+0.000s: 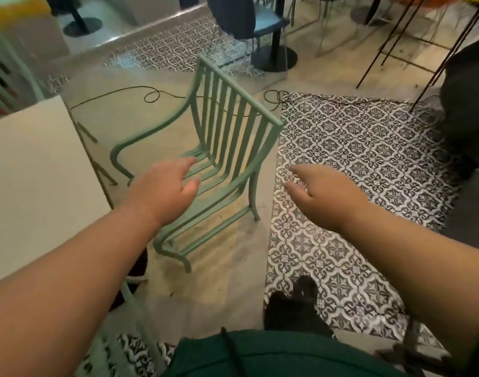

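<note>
A person looks down at two bare arms stretched forward toward a mint-green metal armchair (pixel 242 89) with a slatted back and a slatted seat. The armchair stands upright on a plain grey-beige floor (pixel 222 270), between a white table (pixel 34 180) on the left and a patch of black-and-white patterned tiles (pixel 369 159) on the right, its rear leg just beside the tile edge. The left hand (pixel 167 190) is spread with relaxed fingers and holds nothing; it lies over the chair's near armrest and seat in the view, and whether it touches the metal cannot be told. The right hand (pixel 322 197) is also loose and empty, fingers apart, pointing forward over the tiles just to the right of the chair and clear of it. A thin black cable (pixel 151 95) loops across the floor behind the chair. Farther back stands a dark blue chair (pixel 265 25). At the bottom edge are a dark green garment (pixel 260 355) and a black shoe (pixel 295 308).
</note>
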{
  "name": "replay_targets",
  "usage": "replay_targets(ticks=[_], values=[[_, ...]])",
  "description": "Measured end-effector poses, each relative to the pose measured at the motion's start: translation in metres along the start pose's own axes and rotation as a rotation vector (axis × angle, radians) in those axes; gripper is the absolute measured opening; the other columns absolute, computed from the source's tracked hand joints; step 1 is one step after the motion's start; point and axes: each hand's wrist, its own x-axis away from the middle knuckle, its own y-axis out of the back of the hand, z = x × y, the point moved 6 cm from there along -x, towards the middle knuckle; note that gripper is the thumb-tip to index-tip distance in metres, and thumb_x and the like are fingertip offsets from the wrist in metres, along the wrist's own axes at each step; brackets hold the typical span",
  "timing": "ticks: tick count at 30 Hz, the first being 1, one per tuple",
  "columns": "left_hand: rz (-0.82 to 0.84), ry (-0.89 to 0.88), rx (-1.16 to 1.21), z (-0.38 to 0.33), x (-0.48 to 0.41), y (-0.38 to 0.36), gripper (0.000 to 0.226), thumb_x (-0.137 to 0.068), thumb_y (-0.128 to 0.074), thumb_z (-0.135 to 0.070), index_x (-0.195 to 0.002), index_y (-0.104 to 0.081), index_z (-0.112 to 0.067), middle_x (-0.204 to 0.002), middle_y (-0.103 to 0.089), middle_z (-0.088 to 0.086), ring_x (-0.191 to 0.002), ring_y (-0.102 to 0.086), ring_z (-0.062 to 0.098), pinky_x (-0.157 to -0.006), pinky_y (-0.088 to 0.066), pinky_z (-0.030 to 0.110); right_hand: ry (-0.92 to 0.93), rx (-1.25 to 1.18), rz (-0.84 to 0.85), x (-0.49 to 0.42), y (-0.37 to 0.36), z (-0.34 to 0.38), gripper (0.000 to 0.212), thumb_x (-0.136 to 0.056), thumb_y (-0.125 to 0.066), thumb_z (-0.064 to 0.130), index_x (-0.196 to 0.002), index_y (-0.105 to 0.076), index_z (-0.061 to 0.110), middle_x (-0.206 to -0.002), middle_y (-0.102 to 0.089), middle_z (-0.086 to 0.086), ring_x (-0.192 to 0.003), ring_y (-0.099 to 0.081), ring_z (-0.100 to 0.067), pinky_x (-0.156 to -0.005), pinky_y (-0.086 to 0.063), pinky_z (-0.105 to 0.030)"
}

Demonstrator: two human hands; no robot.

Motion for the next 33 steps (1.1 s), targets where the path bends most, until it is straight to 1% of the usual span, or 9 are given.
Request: replay_targets(ticks=[3, 7, 11, 14, 18, 21, 25, 28, 33], values=[[-0.009, 0.008, -0.003, -0.03, -0.064, -0.004, 0.054, -0.1, -0.045, -0.042, -0.152, -0.043, -0.028, -0.147, -0.054, 0.003, -0.134, -0.049, 0.025, -0.109, -0.041, 0.048, 0.047, 0.014, -0.04, -0.052, 0.029, -0.04, 0.054, -0.102, -0.042, 0.047, -0.144, -0.053, 0.015, -0.14, -0.062, -0.006, -0.128, -0.055, -0.025, -0.105, -0.047, -0.043], [-0.011, 0.055, 0.026, -0.083, -0.157, -0.016, 0.056, -0.1, -0.041, -0.045, -0.153, -0.041, -0.028, -0.147, -0.054, 0.002, -0.132, -0.051, 0.025, -0.107, -0.044, 0.048, 0.113, 0.043, -0.053, -0.133, 0.067, -0.111, 0.056, -0.101, -0.041, 0.05, -0.146, -0.052, 0.017, -0.14, -0.062, -0.007, -0.128, -0.056, -0.026, -0.106, -0.046, -0.043], [-0.024, 0.149, 0.093, -0.126, -0.227, -0.026, 0.053, -0.101, -0.045, -0.038, -0.152, -0.043, -0.024, -0.146, -0.055, 0.005, -0.132, -0.051, 0.026, -0.106, -0.043, 0.046, 0.175, 0.086, 0.003, -0.208, 0.095, -0.169, 0.058, -0.101, -0.038, 0.053, -0.145, -0.052, 0.018, -0.14, -0.062, -0.006, -0.128, -0.056, -0.026, -0.106, -0.046, -0.043], [-0.018, 0.237, 0.131, -0.143, -0.264, -0.033, 0.054, -0.103, -0.044, -0.039, -0.153, -0.041, -0.022, -0.147, -0.054, 0.007, -0.133, -0.05, 0.028, -0.108, -0.043, 0.048, 0.249, 0.132, 0.082, -0.259, 0.11, -0.192, 0.058, -0.1, -0.036, 0.055, -0.141, -0.055, 0.018, -0.131, -0.066, -0.007, -0.12, -0.06, -0.026, -0.1, -0.05, -0.044], [-0.007, 0.358, 0.066, -0.134, -0.296, -0.035, 0.056, -0.101, -0.041, -0.043, -0.153, -0.04, -0.024, -0.146, -0.055, 0.006, -0.132, -0.05, 0.029, -0.105, -0.044, 0.048, 0.375, 0.157, 0.146, -0.327, 0.12, -0.194, 0.056, -0.101, -0.039, 0.051, -0.144, -0.053, 0.018, -0.135, -0.065, -0.007, -0.125, -0.058, -0.026, -0.104, -0.049, -0.046], [-0.033, 0.485, 0.056, -0.109, -0.32, -0.034, 0.061, -0.096, -0.036, -0.049, -0.152, -0.041, -0.026, -0.146, -0.055, 0.006, -0.132, -0.051, 0.031, -0.105, -0.044, 0.052, 0.478, 0.163, 0.188, -0.38, 0.118, -0.181, 0.058, -0.102, -0.038, 0.052, -0.147, -0.05, 0.019, -0.139, -0.062, -0.005, -0.127, -0.057, -0.026, -0.106, -0.047, -0.046], [-0.082, 0.604, 0.055, -0.083, -0.356, -0.042, 0.055, -0.1, -0.041, -0.046, -0.151, -0.042, -0.025, -0.146, -0.055, 0.005, -0.132, -0.051, 0.03, -0.104, -0.045, 0.051, 0.607, 0.187, 0.229, -0.448, 0.113, -0.163, 0.057, -0.103, -0.036, 0.052, -0.148, -0.049, 0.02, -0.139, -0.061, -0.005, -0.126, -0.055, -0.027, -0.104, -0.046, -0.045], [-0.076, 0.704, 0.078, -0.072, -0.377, -0.047, 0.055, -0.1, -0.042, -0.046, -0.151, -0.043, -0.026, -0.145, -0.056, 0.006, -0.131, -0.051, 0.031, -0.103, -0.045, 0.05, 0.684, 0.189, 0.265, -0.494, 0.114, -0.156, 0.056, -0.104, -0.035, 0.051, -0.15, -0.047, 0.02, -0.142, -0.059, -0.004, -0.13, -0.052, -0.026, -0.105, -0.044, -0.044], [-0.078, 0.892, 0.082, -0.074, -0.395, -0.039, 0.055, -0.099, -0.041, -0.047, -0.149, -0.046, -0.025, -0.143, -0.057, 0.008, -0.128, -0.053, 0.033, -0.101, -0.047, 0.049, 0.796, 0.208, 0.34, -0.561, 0.119, -0.15, 0.057, -0.104, -0.034, 0.05, -0.15, -0.046, 0.02, -0.145, -0.057, -0.003, -0.133, -0.05, -0.025, -0.108, -0.041, -0.041]])
